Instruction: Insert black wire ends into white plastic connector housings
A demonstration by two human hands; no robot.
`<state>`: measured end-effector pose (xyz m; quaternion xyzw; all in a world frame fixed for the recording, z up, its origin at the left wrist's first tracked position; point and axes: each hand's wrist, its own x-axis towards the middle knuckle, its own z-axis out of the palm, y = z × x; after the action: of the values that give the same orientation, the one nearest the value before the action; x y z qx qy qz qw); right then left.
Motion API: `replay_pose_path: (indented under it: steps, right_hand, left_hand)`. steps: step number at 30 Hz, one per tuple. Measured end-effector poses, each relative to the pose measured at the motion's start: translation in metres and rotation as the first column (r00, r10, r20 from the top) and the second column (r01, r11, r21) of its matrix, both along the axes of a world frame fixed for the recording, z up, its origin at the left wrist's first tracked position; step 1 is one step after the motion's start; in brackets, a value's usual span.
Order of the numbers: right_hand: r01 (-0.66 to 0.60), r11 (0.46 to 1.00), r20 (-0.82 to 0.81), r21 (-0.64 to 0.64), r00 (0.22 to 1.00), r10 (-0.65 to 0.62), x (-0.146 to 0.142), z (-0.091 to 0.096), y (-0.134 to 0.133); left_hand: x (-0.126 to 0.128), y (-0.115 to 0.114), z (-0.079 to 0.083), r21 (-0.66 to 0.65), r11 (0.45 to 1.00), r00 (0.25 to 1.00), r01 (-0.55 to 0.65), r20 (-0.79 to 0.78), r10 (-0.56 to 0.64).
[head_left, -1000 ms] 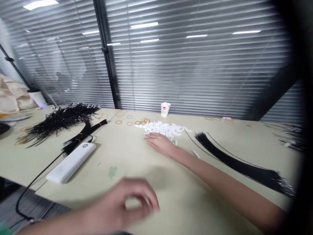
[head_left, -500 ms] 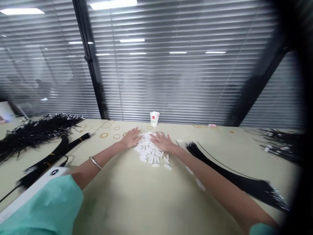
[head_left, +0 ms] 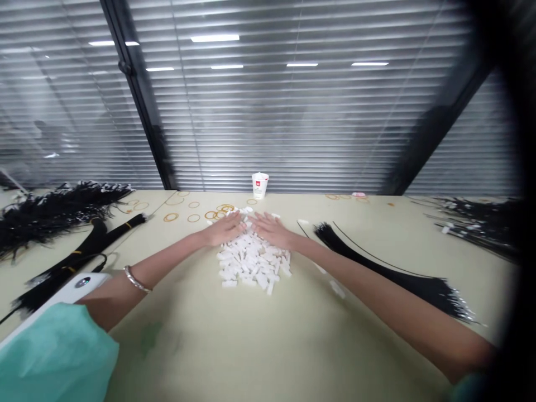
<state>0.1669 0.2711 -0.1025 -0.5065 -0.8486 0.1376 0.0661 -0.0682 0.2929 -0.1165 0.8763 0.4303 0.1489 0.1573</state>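
A heap of small white plastic-looking pieces [head_left: 253,259] lies spread on the pale table in front of me. My left hand [head_left: 225,229] rests on the heap's far left side, fingers stretched out and pointing right. On the far right side, my right hand [head_left: 272,230] lies flat over the pieces with its fingers extended to the left. The fingertips of both hands nearly meet, and neither hand grips anything. Pieces directly beneath the palms are hidden.
Bundled black cables [head_left: 79,251] and a white phone-like device [head_left: 79,287] lie at left. Another black cable bundle [head_left: 385,273] lies beyond my right forearm. Yellow rubber bands [head_left: 215,214] and a paper cup [head_left: 259,186] are at the back, before the blinds [head_left: 268,123].
The pile has spread wider and closer to me, with more pieces showing in front of my hands. Both hands remain flat on its far part. The camera view has tilted down slightly.
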Motion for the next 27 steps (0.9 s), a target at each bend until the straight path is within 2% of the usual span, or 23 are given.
replay_pose_path:
  steps: [2,5,7,9,13,18,22,27]
  right_hand:
    - [0.111,0.992,-0.01,0.058,0.994,-0.111,0.012,0.004,0.013]
    - [0.301,0.948,-0.006,0.107,0.953,-0.302,0.03,-0.001,0.034]
    - [0.368,0.924,0.01,0.107,0.929,-0.371,0.039,-0.009,0.044]
    - [0.378,0.921,0.03,0.098,0.924,-0.382,0.041,-0.019,0.051]
    - [0.299,0.952,0.054,0.071,0.951,-0.303,0.031,-0.029,0.063]
    - [0.078,0.997,0.019,0.016,0.997,-0.078,0.01,-0.023,0.069]
    - [-0.064,0.997,-0.04,-0.047,0.997,0.062,-0.001,-0.021,0.047]
    - [-0.124,0.987,-0.095,-0.1,0.989,0.114,-0.008,-0.017,0.006]
  left_hand:
    - [-0.008,0.012,0.007,0.015,0.999,0.999,-0.044,0.014,0.044]
    - [-0.014,0.034,0.01,0.035,0.996,0.996,-0.082,0.028,0.081]
    - [-0.011,0.047,0.006,0.047,0.996,0.997,-0.079,0.028,0.078]
    - [-0.001,0.056,0.0,0.055,0.997,0.998,-0.057,0.02,0.056]
    - [0.025,0.066,-0.009,0.04,0.999,1.0,0.024,-0.013,-0.024]
    - [0.042,0.061,-0.005,-0.021,0.987,0.987,0.158,-0.039,-0.159]
    - [0.035,0.038,0.002,-0.084,0.967,0.969,0.24,-0.041,-0.244]
    - [0.02,-0.002,0.007,-0.159,0.957,0.964,0.244,-0.067,-0.257]
